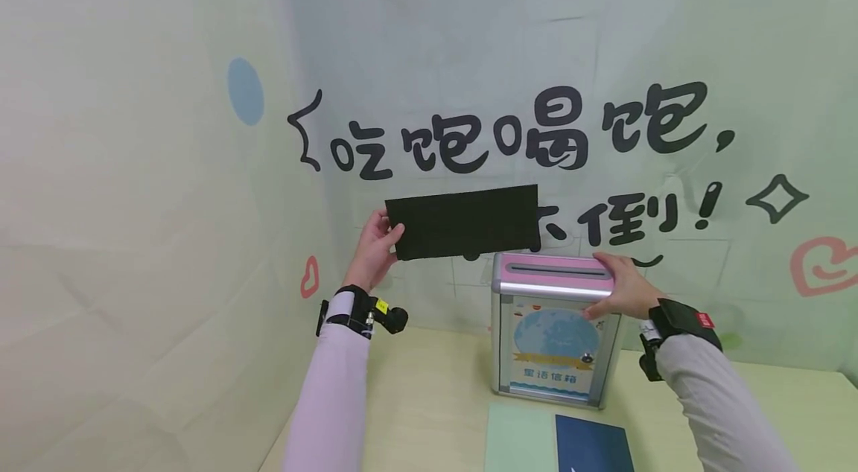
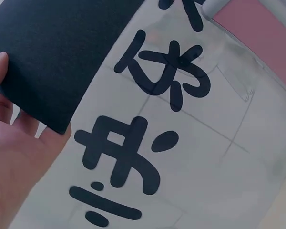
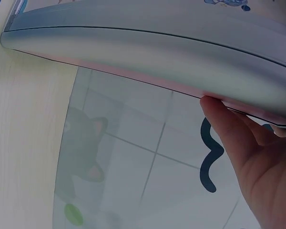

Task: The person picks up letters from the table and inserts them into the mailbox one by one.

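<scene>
At the left end of a flat black rectangular envelope or card, my left hand pinches it, thumb on the near face and fingers behind. The black piece is held up in the air, left of and a little higher than the box top. A silver-framed letter box with a pink top stands upright on the table, and a long slot runs along that top. My right hand grips the box's upper right corner, fingers over the top and thumb on the front. In the right wrist view, the fingertips are partly hidden by the box edge.
In front of the box lie a pale green flat piece and a dark blue one on the light wooden table. Behind rises a wall covering with large black lettering; another pale wall stands at the left.
</scene>
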Demonstrator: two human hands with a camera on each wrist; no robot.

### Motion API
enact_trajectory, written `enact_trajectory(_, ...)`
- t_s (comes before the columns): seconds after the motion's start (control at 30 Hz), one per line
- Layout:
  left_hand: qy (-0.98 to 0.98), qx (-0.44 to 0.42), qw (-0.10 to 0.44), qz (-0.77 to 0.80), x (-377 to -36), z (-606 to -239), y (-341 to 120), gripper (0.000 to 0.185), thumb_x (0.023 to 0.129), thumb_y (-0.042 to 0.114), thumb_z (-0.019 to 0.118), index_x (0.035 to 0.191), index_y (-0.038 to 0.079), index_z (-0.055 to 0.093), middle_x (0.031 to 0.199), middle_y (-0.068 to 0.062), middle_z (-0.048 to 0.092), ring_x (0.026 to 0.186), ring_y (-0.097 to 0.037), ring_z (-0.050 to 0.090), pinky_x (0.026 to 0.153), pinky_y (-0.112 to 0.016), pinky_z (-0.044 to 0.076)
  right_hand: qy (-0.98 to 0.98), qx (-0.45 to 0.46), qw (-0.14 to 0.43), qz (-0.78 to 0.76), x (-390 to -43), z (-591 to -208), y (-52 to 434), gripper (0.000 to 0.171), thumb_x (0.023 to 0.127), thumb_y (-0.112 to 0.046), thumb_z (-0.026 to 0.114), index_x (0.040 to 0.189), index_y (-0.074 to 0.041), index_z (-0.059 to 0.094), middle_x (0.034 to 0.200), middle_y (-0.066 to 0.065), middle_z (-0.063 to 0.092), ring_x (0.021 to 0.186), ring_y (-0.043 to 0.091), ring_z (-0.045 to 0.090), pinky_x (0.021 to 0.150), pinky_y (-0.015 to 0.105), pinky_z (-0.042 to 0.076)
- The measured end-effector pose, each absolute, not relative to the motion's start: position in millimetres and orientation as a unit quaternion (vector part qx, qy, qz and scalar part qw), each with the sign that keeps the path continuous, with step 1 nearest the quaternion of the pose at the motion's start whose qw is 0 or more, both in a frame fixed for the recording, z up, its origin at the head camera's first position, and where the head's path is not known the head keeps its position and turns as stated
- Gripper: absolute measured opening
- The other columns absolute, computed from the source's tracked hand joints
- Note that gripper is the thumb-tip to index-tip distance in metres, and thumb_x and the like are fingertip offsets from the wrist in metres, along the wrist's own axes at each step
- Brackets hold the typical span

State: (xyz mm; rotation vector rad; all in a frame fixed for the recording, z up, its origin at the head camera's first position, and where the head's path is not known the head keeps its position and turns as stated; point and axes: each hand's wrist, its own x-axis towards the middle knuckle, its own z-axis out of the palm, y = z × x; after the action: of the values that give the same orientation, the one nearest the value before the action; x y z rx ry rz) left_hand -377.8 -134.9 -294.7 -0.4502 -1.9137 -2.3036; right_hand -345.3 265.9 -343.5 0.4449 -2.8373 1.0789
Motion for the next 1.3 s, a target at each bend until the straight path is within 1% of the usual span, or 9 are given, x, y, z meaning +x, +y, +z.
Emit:
enact_trajectory(0.07,-0.656,-0.157,0.057,-0.736,-378.0,-290.3,-131.1,0.02,0.093,0.007,0.046,0.11,0.018,0.045,0.103,-0.005,0.045,0.099,-0.022,0.049,0.089,-0.053,0.041,-0.924,0.145,0.036,0.351,-344.8,-343.2,265.4,0.107,0.054,-0.028,0.083,0.137,0.005,0.023,0.13,0.032,0.021,0.106,0.044,0.032,0.084,0.059,0.037)
enact_trajectory(0.13,-0.674,-0.165,0.056,-0.717,-378.1,-285.8,-127.4,0.023,0.093,0.007,0.047,0.114,0.015,0.044,0.104,-0.005,0.045,0.099,-0.023,0.05,0.09,-0.053,0.041,-0.924,0.145,0.035,0.351,-344.5,-343.0,265.1,0.106,0.055,-0.028,0.083,0.136,0.005,0.023,0.13,0.032,0.02,0.106,0.044,0.032,0.084,0.059,0.037)
enact_trajectory(0.33,-0.719,-0.178,0.054,-0.669,-379.1,-275.8,-120.8,0.026,0.092,0.005,0.048,0.118,0.008,0.042,0.103,-0.005,0.048,0.097,-0.022,0.052,0.086,-0.044,0.047,-0.925,0.145,0.033,0.35,-344.5,-342.8,264.5,0.106,0.055,-0.029,0.083,0.136,0.004,0.024,0.13,0.032,0.02,0.106,0.043,0.032,0.083,0.059,0.037)
enact_trajectory(0.47,-0.755,-0.189,0.07,-0.624,-378.7,-270.7,-119.5,0.026,0.092,0.008,0.05,0.117,0.008,0.044,0.104,-0.007,0.05,0.096,-0.022,0.051,0.091,-0.039,0.043,-0.926,0.144,0.032,0.349,-345.9,-344.2,265.5,0.107,0.054,-0.029,0.083,0.136,0.004,0.024,0.129,0.031,0.021,0.104,0.043,0.033,0.082,0.057,0.038)
enact_trajectory(0.57,-0.772,-0.197,0.08,-0.599,-378.4,-265.2,-117.4,0.025,0.092,0.01,0.051,0.117,0.009,0.046,0.105,-0.009,0.05,0.095,-0.024,0.051,0.091,-0.038,0.042,-0.927,0.143,0.032,0.346,-347.7,-345.1,266.8,0.107,0.055,-0.031,0.083,0.137,0.004,0.023,0.129,0.031,0.02,0.104,0.043,0.033,0.082,0.057,0.038)
enact_trajectory(0.77,-0.801,-0.207,0.1,-0.553,-377.6,-250.2,-107.3,0.025,0.092,0.009,0.052,0.117,0.009,0.049,0.107,-0.012,0.05,0.09,-0.026,0.052,0.083,-0.035,0.047,-0.926,0.143,0.03,0.348,-349.5,-346.6,268.8,0.107,0.055,-0.031,0.083,0.137,0.003,0.023,0.13,0.032,0.019,0.104,0.044,0.033,0.081,0.057,0.038)
enact_trajectory(0.93,-0.833,-0.225,0.135,-0.486,-372.9,-234.4,-90.3,0.026,0.092,0.009,0.051,0.118,0.007,0.049,0.112,-0.014,0.051,0.097,-0.028,0.052,0.083,-0.038,0.046,-0.927,0.143,0.032,0.346,-347.4,-345.4,267.4,0.107,0.055,-0.031,0.083,0.137,0.003,0.024,0.13,0.031,0.021,0.104,0.043,0.034,0.081,0.056,0.039)
enact_trajectory(1.07,-0.853,-0.246,0.157,-0.432,-370.2,-223.1,-74.8,0.026,0.093,0.009,0.05,0.118,0.01,0.05,0.115,-0.011,0.051,0.101,-0.026,0.05,0.084,-0.038,0.046,-0.927,0.143,0.032,0.345,-345.8,-343.3,266.0,0.107,0.055,-0.031,0.083,0.137,0.003,0.024,0.129,0.031,0.021,0.103,0.043,0.034,0.08,0.056,0.039)
enact_trajectory(1.3,-0.863,-0.306,0.189,-0.356,-369.9,-209.7,-47.9,0.022,0.091,0.004,0.05,0.113,0.006,0.056,0.111,-0.011,0.055,0.104,-0.022,0.048,0.09,-0.034,0.041,-0.93,0.14,0.035,0.34,-346.1,-343.5,267.2,0.107,0.053,-0.031,0.083,0.136,0.002,0.025,0.129,0.031,0.022,0.102,0.042,0.036,0.079,0.053,0.04)
